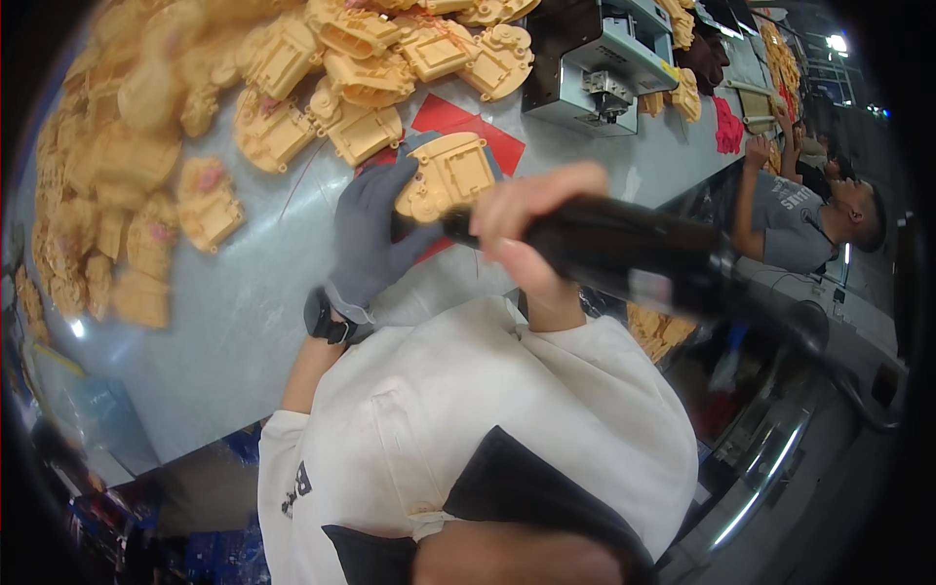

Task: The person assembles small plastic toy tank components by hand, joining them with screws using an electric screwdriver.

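Observation:
My left hand (369, 229), in a grey glove with a black watch at the wrist, grips a beige plastic housing (450, 174) by its left and lower edges. The housing has rectangular recesses and small round bosses. In my bare right hand (531, 219) is a black power screwdriver (624, 249), its body tilted out to the right and its cord running off behind. The screwdriver's nose meets the lower edge of the housing; whether the bit sits in a hole is hidden by my fingers. Beneath the housing lies a red sheet (468, 132) on the grey table (234, 341).
Beige housings (273, 132) heap up along the left and far side. A grey metal machine (609, 68) stands at the far right, with pink parts (727, 127) beyond it. At right, a co-worker in a grey shirt (792, 219) sits along the bench.

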The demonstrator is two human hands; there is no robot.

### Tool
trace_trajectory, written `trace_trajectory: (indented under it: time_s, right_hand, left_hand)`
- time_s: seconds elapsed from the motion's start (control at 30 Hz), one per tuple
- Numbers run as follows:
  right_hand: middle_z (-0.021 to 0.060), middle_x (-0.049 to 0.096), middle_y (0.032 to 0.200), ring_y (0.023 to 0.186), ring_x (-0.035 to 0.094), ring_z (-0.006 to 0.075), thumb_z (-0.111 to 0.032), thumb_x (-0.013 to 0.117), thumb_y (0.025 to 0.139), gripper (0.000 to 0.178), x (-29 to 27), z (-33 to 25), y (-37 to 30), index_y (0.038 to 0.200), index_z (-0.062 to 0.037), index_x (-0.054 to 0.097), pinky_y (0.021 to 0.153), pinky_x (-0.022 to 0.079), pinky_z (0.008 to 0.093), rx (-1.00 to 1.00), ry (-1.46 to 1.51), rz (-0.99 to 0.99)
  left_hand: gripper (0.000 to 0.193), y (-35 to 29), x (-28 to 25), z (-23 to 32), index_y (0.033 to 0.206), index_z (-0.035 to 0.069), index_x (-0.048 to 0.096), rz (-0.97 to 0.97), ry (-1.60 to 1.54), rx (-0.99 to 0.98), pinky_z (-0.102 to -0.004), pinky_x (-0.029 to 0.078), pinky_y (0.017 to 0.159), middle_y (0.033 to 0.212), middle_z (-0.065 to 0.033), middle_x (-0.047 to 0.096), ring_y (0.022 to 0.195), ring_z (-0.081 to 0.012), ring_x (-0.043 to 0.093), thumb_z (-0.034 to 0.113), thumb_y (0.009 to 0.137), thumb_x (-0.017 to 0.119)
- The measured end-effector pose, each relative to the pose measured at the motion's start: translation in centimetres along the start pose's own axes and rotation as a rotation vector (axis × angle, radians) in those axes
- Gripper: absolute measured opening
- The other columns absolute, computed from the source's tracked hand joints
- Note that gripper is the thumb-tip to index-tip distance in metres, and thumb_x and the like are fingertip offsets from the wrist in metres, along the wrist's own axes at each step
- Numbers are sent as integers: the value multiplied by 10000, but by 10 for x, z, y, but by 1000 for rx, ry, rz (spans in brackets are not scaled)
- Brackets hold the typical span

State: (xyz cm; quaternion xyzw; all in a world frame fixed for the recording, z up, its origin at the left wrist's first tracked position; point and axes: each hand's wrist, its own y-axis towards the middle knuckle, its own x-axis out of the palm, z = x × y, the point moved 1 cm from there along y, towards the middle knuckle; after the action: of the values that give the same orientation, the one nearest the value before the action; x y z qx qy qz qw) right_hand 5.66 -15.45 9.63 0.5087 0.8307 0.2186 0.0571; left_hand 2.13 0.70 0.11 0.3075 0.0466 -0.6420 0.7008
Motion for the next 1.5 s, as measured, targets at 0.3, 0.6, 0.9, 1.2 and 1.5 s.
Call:
trace_trajectory:
  time_s: [0.3,0.6,0.9,1.2,1.5]
  right_hand:
    - [92,533,581,460,507,182,79,539,660,322,-143,-36,71,964,51,437,539,471,293,-354,-180,743]
    - [63,468,642,498,488,191,20,534,714,267,-103,-23,55,974,-12,483,568,435,360,-62,-173,518]
    - [84,458,577,468,477,183,49,536,690,390,16,-3,54,1047,7,385,545,455,347,-36,-103,207]
    - [77,581,658,567,571,129,111,620,636,390,17,21,69,977,-3,467,580,477,235,37,-2,200]
    - [77,570,641,534,558,135,94,619,651,369,19,17,75,969,-8,463,551,477,241,13,13,174]
  left_hand:
    - [604,4,6,9,1185,31,482,-28,11,-10,-420,410,820,1013,-165,582,910,-354,538,230,665,716]
    - [695,6,1,10,1251,19,451,-2,-20,-104,-409,415,809,986,-167,581,905,-342,541,245,650,718]
    - [725,2,1,6,1267,23,450,-10,17,-115,-402,424,805,990,-150,591,894,-321,546,266,642,727]
    - [784,-3,-3,4,1309,71,425,-68,-53,-185,-416,410,892,1125,-159,561,1023,-346,517,249,618,750]
    - [783,-3,-4,2,1323,97,419,-75,-54,-171,-419,408,891,1096,-154,557,1000,-344,511,253,628,745]
